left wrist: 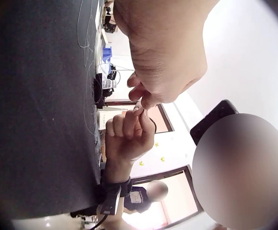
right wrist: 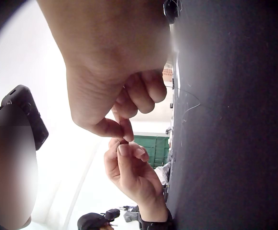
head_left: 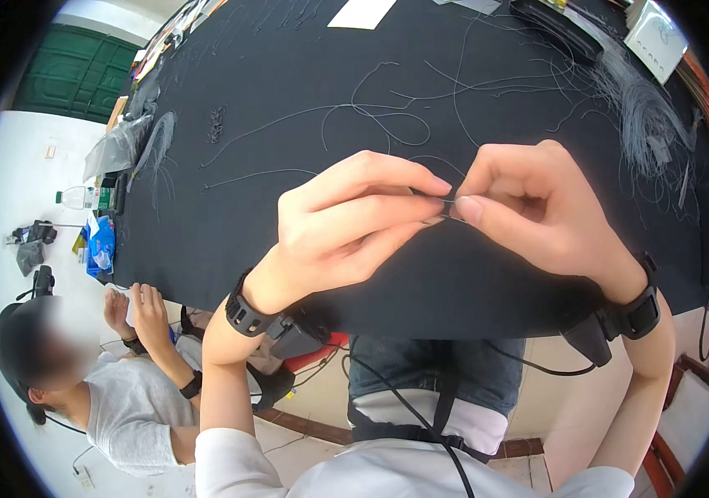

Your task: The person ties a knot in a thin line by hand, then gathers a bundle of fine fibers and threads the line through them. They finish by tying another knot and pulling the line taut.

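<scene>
Room: white wall (head_left: 26, 166), green door (head_left: 64, 75) at far left. Black worktop (head_left: 454, 282) filled my middle view. Another person (head_left: 134, 415) was by its left corner, face blurred. Grey strand bundle (head_left: 632, 108) lay far right. My left grip (head_left: 333, 220) and right grip (head_left: 549, 216) both pinched one thin strand (head_left: 450, 201), held above the worktop. Fingers hid its ends; wrist views couldn't resolve it.
</scene>
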Available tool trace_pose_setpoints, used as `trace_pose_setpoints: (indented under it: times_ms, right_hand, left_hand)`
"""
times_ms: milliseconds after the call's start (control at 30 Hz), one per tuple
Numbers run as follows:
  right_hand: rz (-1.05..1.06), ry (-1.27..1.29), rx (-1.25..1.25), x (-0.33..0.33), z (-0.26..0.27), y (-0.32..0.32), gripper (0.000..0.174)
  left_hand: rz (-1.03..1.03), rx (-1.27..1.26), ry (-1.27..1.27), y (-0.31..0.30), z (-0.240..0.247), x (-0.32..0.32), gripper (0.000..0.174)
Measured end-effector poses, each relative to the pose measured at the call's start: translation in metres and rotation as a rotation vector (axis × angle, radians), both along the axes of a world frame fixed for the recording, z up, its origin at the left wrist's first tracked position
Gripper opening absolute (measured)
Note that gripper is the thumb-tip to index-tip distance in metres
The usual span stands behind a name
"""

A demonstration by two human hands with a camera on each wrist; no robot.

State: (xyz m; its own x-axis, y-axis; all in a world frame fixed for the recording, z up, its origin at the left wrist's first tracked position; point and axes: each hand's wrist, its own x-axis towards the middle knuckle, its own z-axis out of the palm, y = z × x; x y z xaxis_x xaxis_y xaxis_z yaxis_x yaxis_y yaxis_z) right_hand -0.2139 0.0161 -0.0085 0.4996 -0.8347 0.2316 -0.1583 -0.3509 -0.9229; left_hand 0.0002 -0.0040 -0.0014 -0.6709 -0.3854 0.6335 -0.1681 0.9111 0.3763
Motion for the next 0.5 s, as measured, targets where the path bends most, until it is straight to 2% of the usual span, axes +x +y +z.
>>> trace_pose_setpoints:
  times_ms: [500]
  right_hand:
    - [0.017, -0.014, 0.031, 0.0000, 0.0009, 0.0002, 0.013]
  left_hand:
    - [0.007, 0.000, 0.021, 0.0008, -0.0009, -0.0010, 0.020]
